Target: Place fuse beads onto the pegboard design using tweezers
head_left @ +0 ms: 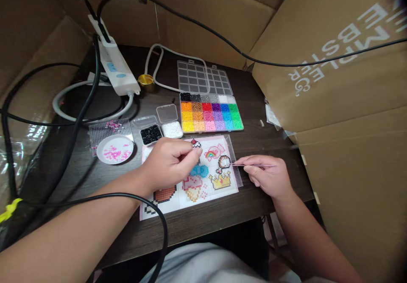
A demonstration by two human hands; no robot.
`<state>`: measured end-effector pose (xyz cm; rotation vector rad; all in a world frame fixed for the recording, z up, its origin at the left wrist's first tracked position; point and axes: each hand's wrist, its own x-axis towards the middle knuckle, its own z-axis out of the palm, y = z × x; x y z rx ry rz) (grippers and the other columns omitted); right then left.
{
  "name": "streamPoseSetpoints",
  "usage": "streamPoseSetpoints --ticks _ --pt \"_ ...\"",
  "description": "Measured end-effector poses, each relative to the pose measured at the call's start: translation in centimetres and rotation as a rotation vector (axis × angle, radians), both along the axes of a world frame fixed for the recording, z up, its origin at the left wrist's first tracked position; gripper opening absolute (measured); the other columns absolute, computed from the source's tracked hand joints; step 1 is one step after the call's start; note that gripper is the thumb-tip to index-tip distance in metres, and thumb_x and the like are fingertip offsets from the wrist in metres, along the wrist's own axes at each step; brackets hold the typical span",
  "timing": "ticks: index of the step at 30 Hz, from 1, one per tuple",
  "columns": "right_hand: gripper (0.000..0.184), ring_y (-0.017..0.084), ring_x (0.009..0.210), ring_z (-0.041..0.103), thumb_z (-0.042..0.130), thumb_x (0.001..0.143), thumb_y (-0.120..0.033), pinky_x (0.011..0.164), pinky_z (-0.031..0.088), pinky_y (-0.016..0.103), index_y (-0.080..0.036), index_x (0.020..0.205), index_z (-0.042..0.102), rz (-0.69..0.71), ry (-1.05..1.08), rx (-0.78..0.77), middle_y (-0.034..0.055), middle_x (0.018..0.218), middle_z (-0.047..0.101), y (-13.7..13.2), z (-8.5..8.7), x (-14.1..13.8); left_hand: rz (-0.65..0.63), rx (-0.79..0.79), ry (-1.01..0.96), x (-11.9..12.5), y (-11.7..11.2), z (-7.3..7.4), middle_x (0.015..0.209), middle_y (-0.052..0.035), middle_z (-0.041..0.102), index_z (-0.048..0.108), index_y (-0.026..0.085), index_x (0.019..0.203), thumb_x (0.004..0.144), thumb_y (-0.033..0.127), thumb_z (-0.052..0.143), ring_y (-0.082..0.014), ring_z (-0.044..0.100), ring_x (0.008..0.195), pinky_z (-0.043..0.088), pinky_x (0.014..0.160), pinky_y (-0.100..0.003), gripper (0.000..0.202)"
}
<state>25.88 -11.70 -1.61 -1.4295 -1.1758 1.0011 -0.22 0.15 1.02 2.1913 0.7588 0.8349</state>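
My right hand (265, 175) pinches a pair of thin pink tweezers (254, 165). Their tips reach the small ring-shaped bead figure (224, 161) on the patterned sheet (190, 204). Over the sheet's left part, my left hand (173, 160) is closed, thumb against the curled fingers; whatever it may hold is hidden. Around the ring lie a yellow crown pattern (220, 180), a pink candy pattern (214, 152) and a blue bow pattern (199, 171). Beyond my left hand stand a small box of black beads (151, 135) and one of white beads (172, 129).
A sorted bead box (211, 113) lies open behind the sheet. To the left are a white dish (115, 149) with pink beads, a pegboard (95, 132) and a power strip (117, 68). A black cable (127, 194) crosses over my left forearm. Cardboard walls (349, 105) enclose the table.
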Motion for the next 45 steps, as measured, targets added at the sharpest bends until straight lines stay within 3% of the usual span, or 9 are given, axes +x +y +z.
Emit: streamPoseSetpoints --ticks 15,19,23,25,28,31,36,45 --pt "0.009 0.004 0.033 0.046 0.079 0.079 -0.026 0.031 0.035 0.021 -0.022 0.086 0.081 -0.113 0.156 -0.004 0.0113 0.092 0.081 0.4 0.0 -0.2 0.004 0.037 -0.045 -0.2 0.0 -0.4 0.043 0.0059 0.038 0.040 0.016 0.046 0.089 0.016 0.056 -0.0046 0.034 0.041 0.026 0.045 -0.022 0.046" --pt "0.017 0.004 0.036 0.045 0.078 0.081 -0.030 0.033 0.035 0.020 -0.021 0.095 0.080 -0.179 0.119 0.037 0.0109 0.092 0.080 3.2 1.6 -1.0 0.011 0.043 -0.034 -0.3 -0.1 -0.5 0.044 0.0058 0.038 0.040 0.016 0.047 0.090 0.018 0.054 -0.0045 0.035 0.042 0.026 0.046 -0.021 0.045" --pt "0.021 0.007 0.037 0.046 0.079 0.077 -0.034 0.034 0.037 0.020 -0.019 0.091 0.080 -0.275 0.074 0.136 0.0013 0.057 0.068 8.3 4.0 -3.7 0.027 0.059 -0.022 -0.4 -0.2 -0.6 0.045 0.0061 0.034 0.036 0.016 0.048 0.091 0.020 0.052 -0.0050 0.032 0.043 0.025 0.047 -0.022 0.046" --pt "0.022 0.008 0.037 0.046 0.078 0.076 -0.036 0.035 0.038 0.021 -0.018 0.088 0.079 -0.268 0.084 0.133 -0.0016 0.049 0.062 10.8 4.6 -5.4 0.021 0.044 -0.014 -0.5 -0.3 -0.7 0.045 0.0058 0.035 0.037 0.016 0.048 0.091 0.020 0.051 -0.0053 0.034 0.044 0.026 0.048 -0.022 0.046" --pt "0.021 0.011 0.040 0.053 0.076 0.074 -0.035 0.038 0.044 0.024 -0.017 0.084 0.078 -0.266 0.031 0.133 0.0004 0.055 0.065 13.8 4.1 -7.5 0.020 0.012 0.000 -0.5 -0.3 -0.9 0.046 0.0054 0.037 0.036 0.017 0.050 0.092 0.021 0.050 -0.0060 0.035 0.045 0.027 0.050 -0.023 0.045" --pt "0.016 0.017 0.057 0.066 0.073 0.075 -0.034 0.051 0.053 0.028 -0.018 0.078 0.077 -0.266 -0.043 0.183 0.0052 0.069 0.074 15.5 2.7 -8.6 0.020 -0.001 -0.004 -0.5 -0.3 -0.9 0.047 0.0054 0.034 0.031 0.018 0.051 0.092 0.022 0.049 -0.0066 0.034 0.045 0.026 0.050 -0.025 0.045" --pt "0.015 0.024 0.079 0.074 0.072 0.074 -0.032 0.069 0.059 0.034 -0.019 0.078 0.077 -0.268 -0.059 0.186 0.0080 0.082 0.079 15.8 1.1 -8.6 0.012 -0.025 0.007 -0.5 -0.3 -0.8 0.048 0.0055 0.031 0.027 0.018 0.053 0.091 0.023 0.048 -0.0071 0.032 0.046 0.024 0.050 -0.026 0.044" --pt "0.015 0.024 0.080 0.075 0.071 0.075 -0.032 0.075 0.060 0.035 -0.019 0.080 0.078 -0.234 -0.043 0.195 0.0076 0.085 0.080 15.8 0.9 -8.9 0.004 -0.030 -0.003 -0.5 -0.4 -0.7 0.048 0.0057 0.029 0.025 0.019 0.054 0.091 0.023 0.047 -0.0071 0.031 0.046 0.024 0.050 -0.026 0.044"
